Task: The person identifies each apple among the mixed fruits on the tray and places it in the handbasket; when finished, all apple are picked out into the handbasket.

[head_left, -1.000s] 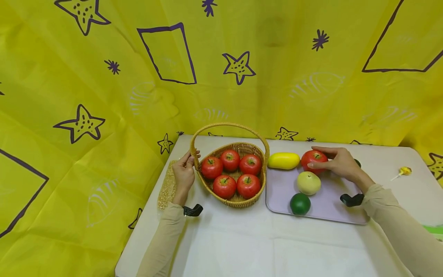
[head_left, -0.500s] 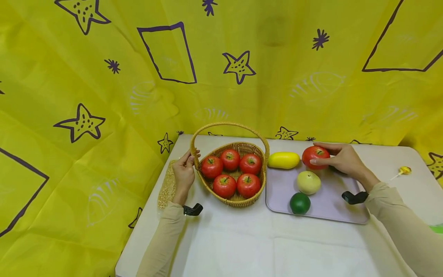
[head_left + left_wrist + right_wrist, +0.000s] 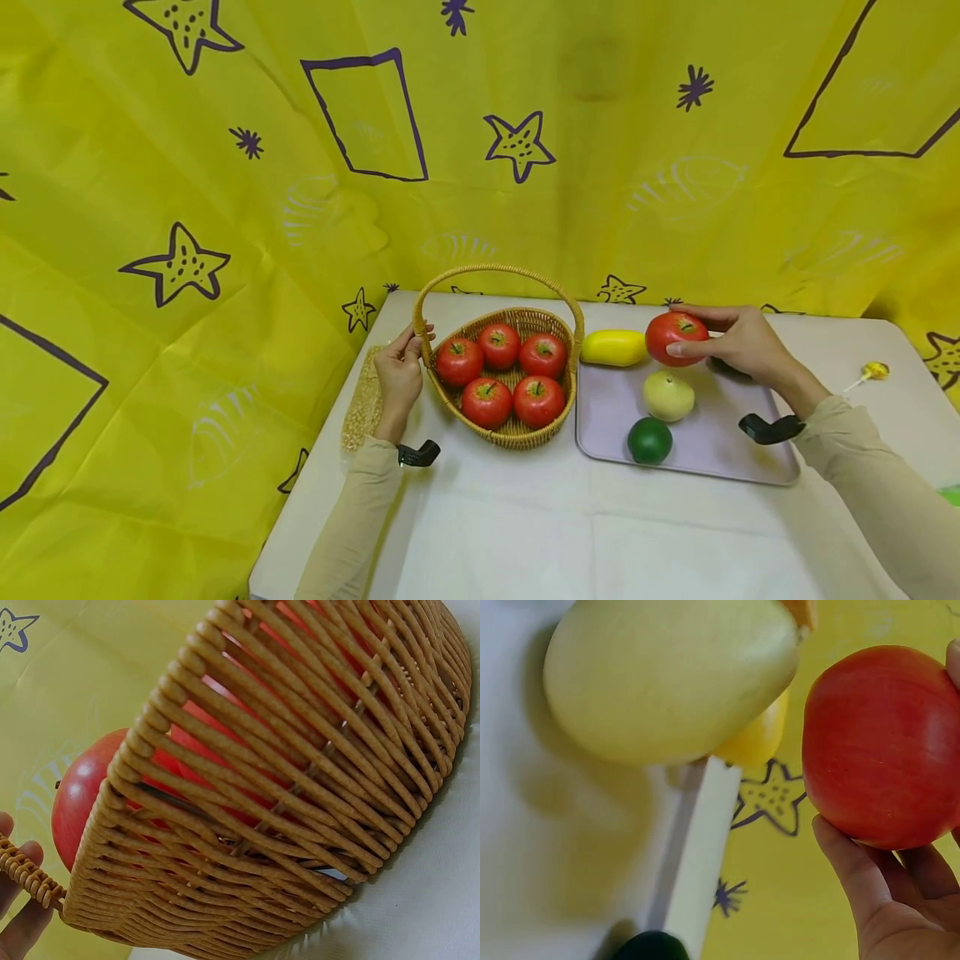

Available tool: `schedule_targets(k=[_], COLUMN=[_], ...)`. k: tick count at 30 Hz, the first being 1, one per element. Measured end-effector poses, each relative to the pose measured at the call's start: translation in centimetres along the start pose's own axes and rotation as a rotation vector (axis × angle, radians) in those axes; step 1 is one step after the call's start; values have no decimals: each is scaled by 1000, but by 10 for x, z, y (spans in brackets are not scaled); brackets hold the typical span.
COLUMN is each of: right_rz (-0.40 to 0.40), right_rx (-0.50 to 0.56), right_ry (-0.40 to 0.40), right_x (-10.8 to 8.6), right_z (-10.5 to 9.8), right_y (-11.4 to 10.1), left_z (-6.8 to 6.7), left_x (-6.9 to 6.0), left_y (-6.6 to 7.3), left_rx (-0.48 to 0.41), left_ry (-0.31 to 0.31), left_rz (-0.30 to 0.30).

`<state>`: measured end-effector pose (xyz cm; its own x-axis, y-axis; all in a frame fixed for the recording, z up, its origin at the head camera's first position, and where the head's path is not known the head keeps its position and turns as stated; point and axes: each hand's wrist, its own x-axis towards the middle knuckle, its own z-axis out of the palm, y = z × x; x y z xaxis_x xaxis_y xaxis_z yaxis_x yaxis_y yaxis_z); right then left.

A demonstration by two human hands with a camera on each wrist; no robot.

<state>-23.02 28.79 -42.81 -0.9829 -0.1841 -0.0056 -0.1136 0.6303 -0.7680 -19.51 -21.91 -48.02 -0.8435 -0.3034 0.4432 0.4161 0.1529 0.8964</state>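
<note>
My left hand (image 3: 399, 375) grips the left side of the handle of a wicker basket (image 3: 513, 440). Several red apples (image 3: 487, 404) lie inside the basket. Between the thumb and fingers of my right hand (image 3: 750, 346) is another red apple (image 3: 675, 339), raised above the back of a pale purple tray (image 3: 720, 450). In the right wrist view this apple appears apart from the pale round fruit (image 3: 667, 682). A yellow oblong fruit (image 3: 613, 347) lies at the tray's back left corner, with a green round fruit (image 3: 650, 441) near its front edge.
Partly hidden beneath the right hand lies a dark object (image 3: 729, 372) on the tray. A bag of pale kernels (image 3: 362, 408) is left of the basket. A yellow lollipop (image 3: 874, 371) lies at the right of the white table (image 3: 525, 533). Yellow patterned cloth (image 3: 600, 208) stands behind.
My right hand has lifted the apple off the tray area and then shifted it slightly left. My left hand and the basket have stayed put.
</note>
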Motion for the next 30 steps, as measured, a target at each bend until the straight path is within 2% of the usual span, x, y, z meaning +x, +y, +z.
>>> schedule_targets(k=[10,24,30], right_rz=[-105,-178,-267], right_rx=[94,220,277], right_ry=[-35,-172,-222], right_x=[-12,-25,-30], right_z=[7,17,25], right_y=[-31,-64,-80], left_z=[0,0,0], left_x=[0,-1,0], left_y=[-1,-1,-1], left_rx=[0,7,8], left_ry=[4,3,4], left_rz=[19,7,15])
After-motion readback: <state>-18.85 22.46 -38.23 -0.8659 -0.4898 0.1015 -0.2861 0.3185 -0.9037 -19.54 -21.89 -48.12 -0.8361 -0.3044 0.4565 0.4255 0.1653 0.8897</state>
